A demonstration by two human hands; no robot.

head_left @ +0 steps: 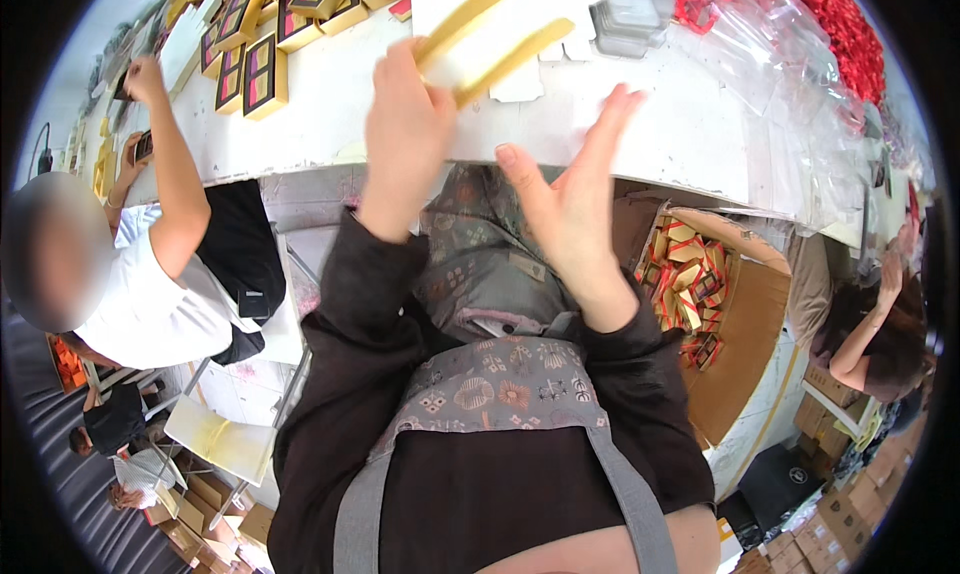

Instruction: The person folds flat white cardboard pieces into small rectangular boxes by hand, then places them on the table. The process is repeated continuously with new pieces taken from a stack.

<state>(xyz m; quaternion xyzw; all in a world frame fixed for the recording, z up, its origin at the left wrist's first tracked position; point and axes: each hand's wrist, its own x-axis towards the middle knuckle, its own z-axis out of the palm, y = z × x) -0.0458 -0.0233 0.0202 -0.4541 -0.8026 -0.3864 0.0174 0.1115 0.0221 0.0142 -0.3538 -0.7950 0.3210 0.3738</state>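
My left hand (408,129), a little blurred, grips the near end of a gold-edged white cardboard box (516,60) just above the white table. Two gold strips show along its length, with white between them; its far end runs toward the top edge of the view. Nothing is in my right hand (575,189), which hovers at the table's near edge, thumb and fingers spread apart. To the left of the box lie several gold boxes (265,76) with dark-framed fronts and pink inside, some stacked on others.
Clear plastic trays (632,16) stand beyond my right hand, with clear plastic bags (750,59) and red shredded filler (842,29) farther right. Below the table, a carton (752,324) holds several small gold-and-red boxes. A co-worker (150,274) sits at left, another person (870,344) at right.
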